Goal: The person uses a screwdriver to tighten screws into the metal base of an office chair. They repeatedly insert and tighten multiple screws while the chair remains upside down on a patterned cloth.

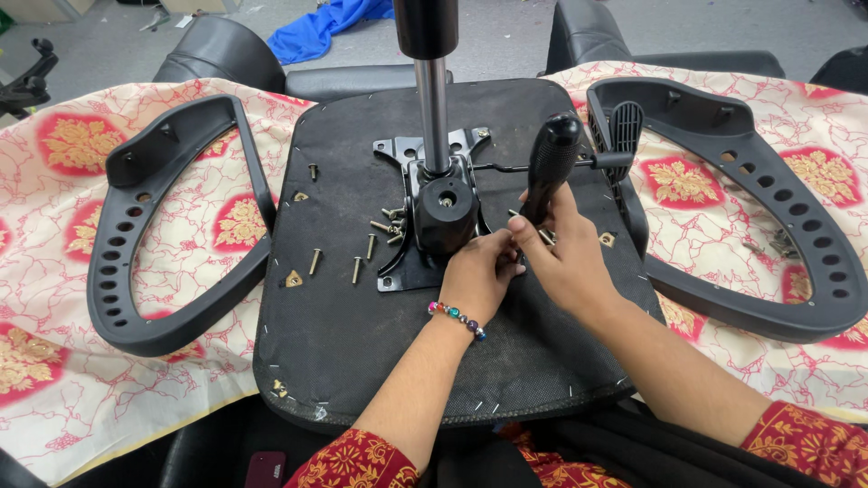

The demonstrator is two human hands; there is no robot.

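Note:
An upturned black chair seat (362, 325) lies in front of me with a black metal tilt mechanism (440, 217) and a chrome gas cylinder (434, 108) standing on it. My right hand (565, 258) grips a black-handled screwdriver (550, 163), its tip angled down at the mechanism's right edge. My left hand (479, 276), with a bead bracelet on the wrist, pinches something small at the tip; what it is stays hidden by the fingers. Several loose bolts (362, 253) lie left of the mechanism.
Two black armrest loops lie on a floral cloth (54, 298), the left armrest (136, 262) on one side and the right armrest (768, 208) on the other. Black chair backs (221, 50) and a blue cloth (325, 27) are behind. A dark red phone (265, 470) sits near my lap.

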